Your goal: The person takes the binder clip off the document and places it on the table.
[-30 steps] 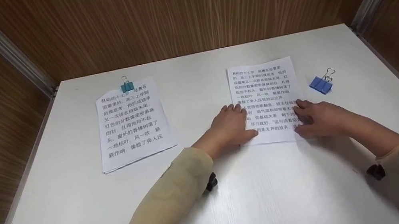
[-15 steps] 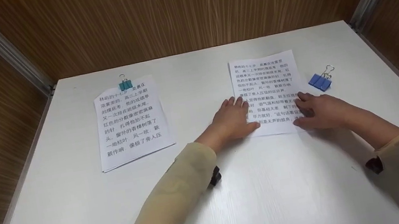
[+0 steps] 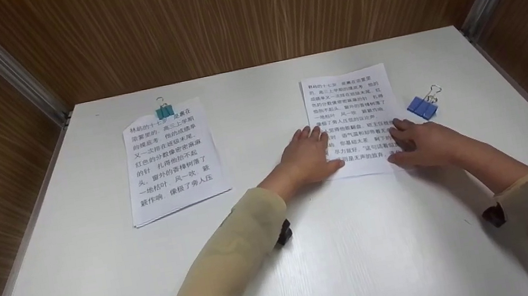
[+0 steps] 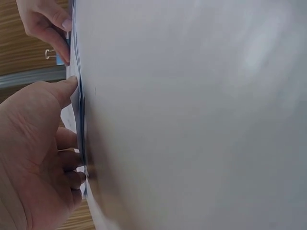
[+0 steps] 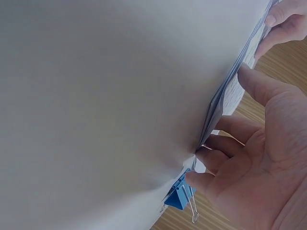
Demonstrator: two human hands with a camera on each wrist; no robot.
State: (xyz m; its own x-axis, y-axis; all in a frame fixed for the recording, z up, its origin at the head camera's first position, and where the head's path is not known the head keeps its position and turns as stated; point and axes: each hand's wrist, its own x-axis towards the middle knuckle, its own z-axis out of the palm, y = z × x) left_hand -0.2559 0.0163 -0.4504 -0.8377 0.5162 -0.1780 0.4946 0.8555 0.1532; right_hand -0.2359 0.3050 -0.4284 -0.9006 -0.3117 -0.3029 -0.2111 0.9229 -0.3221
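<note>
Left hand (image 3: pixel 306 157) and right hand (image 3: pixel 427 143), fingers loosely extended, touch opposite sides of one paper stack (image 3: pixel 349 104) on the tabletop (image 3: pixel 365 238); one blue clip (image 3: pixel 422 108) lies just beside, one teal clip (image 3: pixel 164 112) grips a second stack (image 3: pixel 172 160).

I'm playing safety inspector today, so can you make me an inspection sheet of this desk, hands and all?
Surface: white table, shiny with glare toward the front.
Job's things: right-hand paper stack, no clip on it; blue binder clip lying to its right; left-hand paper stack with a teal binder clip on its top edge.
Clutter: nothing seen.
Hands: left hand and right hand touch opposite sides of the right-hand paper stack.
Cables: nothing seen.
Surroundings: brown wood-grain panels behind and at both sides.
</note>
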